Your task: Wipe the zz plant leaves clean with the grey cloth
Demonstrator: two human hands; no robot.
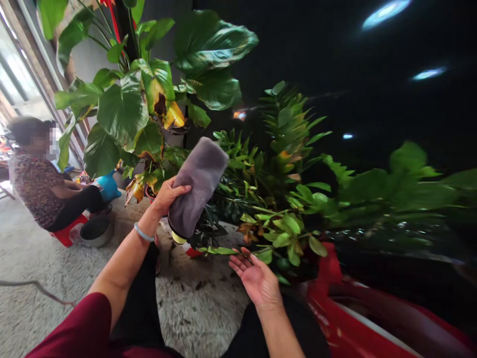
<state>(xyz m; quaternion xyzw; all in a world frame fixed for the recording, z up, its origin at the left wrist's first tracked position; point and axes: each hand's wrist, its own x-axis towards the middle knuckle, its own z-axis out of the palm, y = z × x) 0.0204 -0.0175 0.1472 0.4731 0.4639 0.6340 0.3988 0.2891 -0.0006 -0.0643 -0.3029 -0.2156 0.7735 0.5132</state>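
Observation:
My left hand (168, 196), with a pale bangle on its wrist, grips a grey, soft-looking folded cloth (199, 186) by its left side. The thumb lies over the cloth and the other fingers are hidden behind it. A bit of something yellow (178, 238) shows below the cloth's lower edge; I cannot tell what it is. Palm up, my right hand (261, 282) is open, its fingers stretched out at a low leafy stem (223, 250). Whether the fingertips touch the stem I cannot tell. Green leaves (286, 231) spread just above this hand.
A tall, broad-leaved plant (122, 107) with some yellowed leaves stands at the left. More plants line a dark, glossy surface (335, 59). A red bag (357, 308) is at the lower right. At the left a person (37, 184) sits on a red stool (67, 233) near a grey basin (97, 231).

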